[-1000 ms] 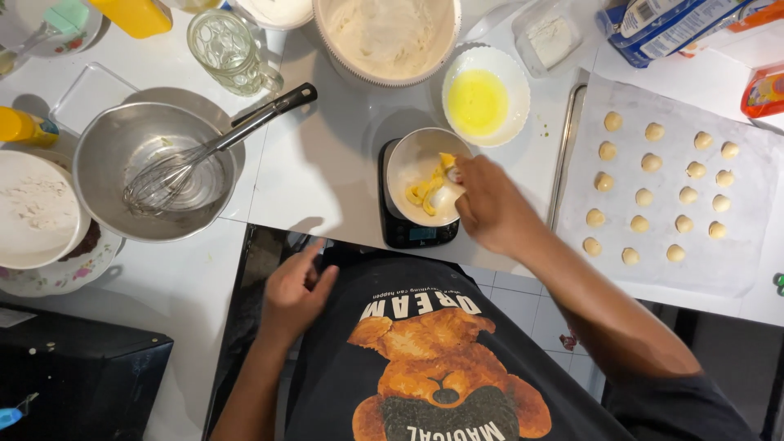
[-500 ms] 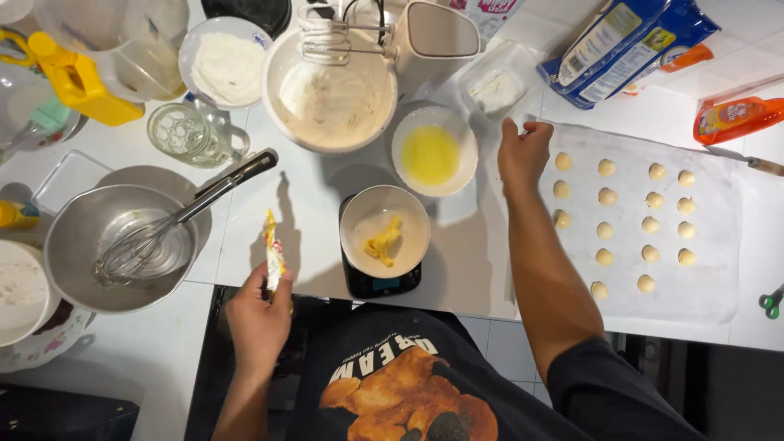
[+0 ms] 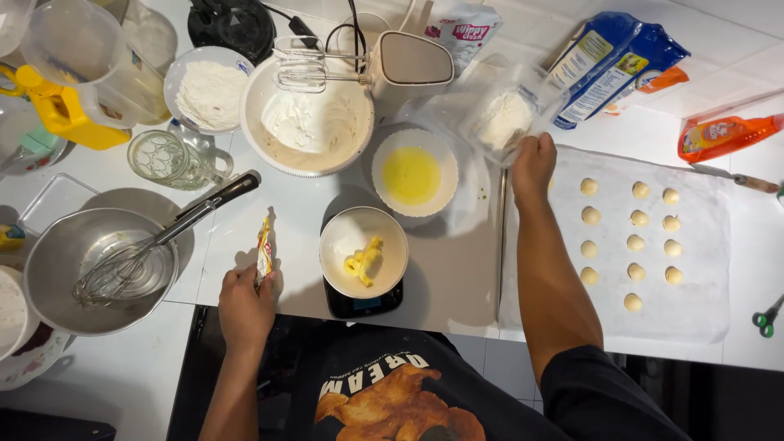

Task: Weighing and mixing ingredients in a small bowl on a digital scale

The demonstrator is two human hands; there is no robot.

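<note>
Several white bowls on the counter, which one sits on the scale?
The small white bowl with butter pieces, nearest the person, sits on the black scale. The bowl of yellow liquid and the large cream bowl rest directly on the counter.

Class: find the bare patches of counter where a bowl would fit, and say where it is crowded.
Bare patch: between the scale bowl and baking sheet, below the yolk bowl. A narrower one lies between the left hand and scale bowl. The back row around the mixing bowl is crowded.
</note>
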